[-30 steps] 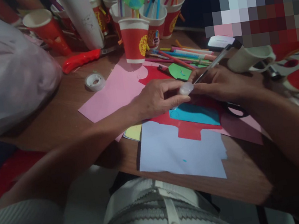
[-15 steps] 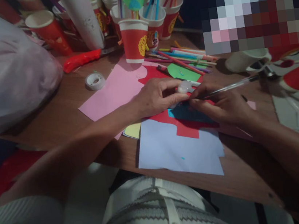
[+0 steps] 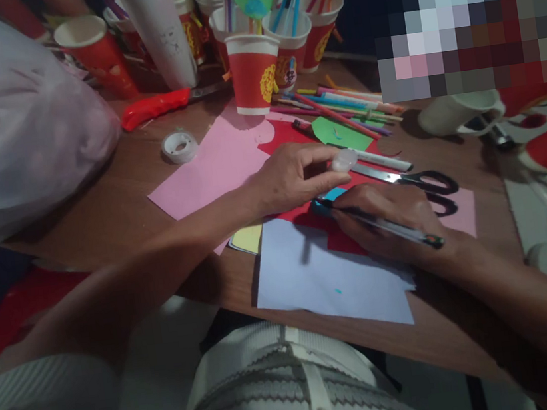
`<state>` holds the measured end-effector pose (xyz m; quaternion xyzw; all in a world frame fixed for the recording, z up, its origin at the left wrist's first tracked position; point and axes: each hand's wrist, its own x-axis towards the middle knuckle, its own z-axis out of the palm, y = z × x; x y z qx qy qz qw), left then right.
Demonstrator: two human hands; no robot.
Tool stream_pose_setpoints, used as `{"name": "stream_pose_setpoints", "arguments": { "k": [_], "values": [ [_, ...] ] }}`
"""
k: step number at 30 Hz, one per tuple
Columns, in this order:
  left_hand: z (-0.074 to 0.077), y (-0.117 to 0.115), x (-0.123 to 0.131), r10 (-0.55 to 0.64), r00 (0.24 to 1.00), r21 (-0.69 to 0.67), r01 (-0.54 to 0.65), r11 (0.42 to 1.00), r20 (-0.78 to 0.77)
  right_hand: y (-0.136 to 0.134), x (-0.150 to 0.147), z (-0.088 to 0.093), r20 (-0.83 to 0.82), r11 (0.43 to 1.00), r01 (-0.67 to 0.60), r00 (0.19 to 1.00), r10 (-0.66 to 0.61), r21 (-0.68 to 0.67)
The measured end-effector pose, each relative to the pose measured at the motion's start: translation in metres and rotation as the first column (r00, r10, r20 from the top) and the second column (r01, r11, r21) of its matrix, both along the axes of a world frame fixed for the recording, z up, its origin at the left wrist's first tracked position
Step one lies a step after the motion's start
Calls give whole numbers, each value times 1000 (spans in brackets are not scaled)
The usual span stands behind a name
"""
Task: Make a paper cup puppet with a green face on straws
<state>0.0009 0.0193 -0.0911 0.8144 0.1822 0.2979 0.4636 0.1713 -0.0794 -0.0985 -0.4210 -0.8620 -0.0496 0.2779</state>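
Between the thumb and fingers of my left hand (image 3: 294, 174) is a small translucent white round object (image 3: 345, 160). My right hand (image 3: 388, 217) is closed on a clear-barrelled pen (image 3: 392, 228), whose tip is near a blue paper piece (image 3: 335, 194). Beneath the hands lies red paper (image 3: 294, 212), with pink paper (image 3: 212, 162) to the left and pale blue paper (image 3: 314, 280) nearer my body. Black-handled scissors (image 3: 401, 179) lie just beyond my right hand, beside a white marker (image 3: 383, 160). Green paper (image 3: 345, 134) is farther back.
A tape roll (image 3: 179, 147) and a red cutter (image 3: 157, 107) lie left of a red paper cup (image 3: 254, 76). Several colored sticks (image 3: 341, 105) are behind the papers. A plastic bag (image 3: 16, 131) stands at left, a white mug (image 3: 460, 113) at right.
My right hand has moved down toward me with the pen, which now tilts the other way. More of the scissors and marker shows. The view has shifted slightly.
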Motion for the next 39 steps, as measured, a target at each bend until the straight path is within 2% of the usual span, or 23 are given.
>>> {"name": "stream_pose_setpoints", "arguments": {
  "k": [4, 9, 12, 15, 19, 22, 24, 26, 29, 32, 35, 39],
  "values": [
    [1, 0, -1, -14, 1000, -11, 14, 1000, -4, -2, -8, 4, 107, 1000, 5, 994, -5, -2],
    [2, 0, -1, -7, 1000, -8, 7, 1000, 7, -1, -15, 5, 156, 998, 59, 986, -60, 10],
    [3, 0, -1, -13, 1000, -6, 13, 1000, 2, -4, -14, 7, 87, 998, 52, 995, -49, -37],
    [2, 0, -2, -16, 1000, -28, 16, 999, -9, -14, -9, 9, -57, 998, 44, 997, -46, -38],
    [0, -3, -2, 28, 999, -162, -25, 987, 18, -31, 6, 10, -143, 995, 77, 987, -68, 58],
    [4, -3, -5, 42, 995, -270, -17, 963, 87, -40, 21, 4, -238, 996, 91, 967, -92, -13],
    [8, 0, -7, 106, 985, -303, -60, 951, 139, -42, 28, 0, -289, 990, 138, 947, -137, -15],
    [12, 5, -10, 216, 962, -314, -156, 936, 165, -40, 33, -3, -291, 978, 208, 936, -198, 4],
    [12, 14, -14, 320, 933, -314, -257, 914, 167, -33, 42, -2, -242, 944, 328, 915, -324, -22],
    [11, 21, -17, 343, 932, -291, -297, 910, 120, -26, 61, 2, -40, 915, 400, 915, -402, -58],
    [11, 24, -20, 381, 922, -129, -371, 920, 65, -20, 84, 2, 203, 889, 458, 871, -447, -8],
    [13, 29, -24, 445, 895, 117, -442, 889, 2, -15, 102, 2, 354, 866, 499, 806, -475, 27]
  ]
}}
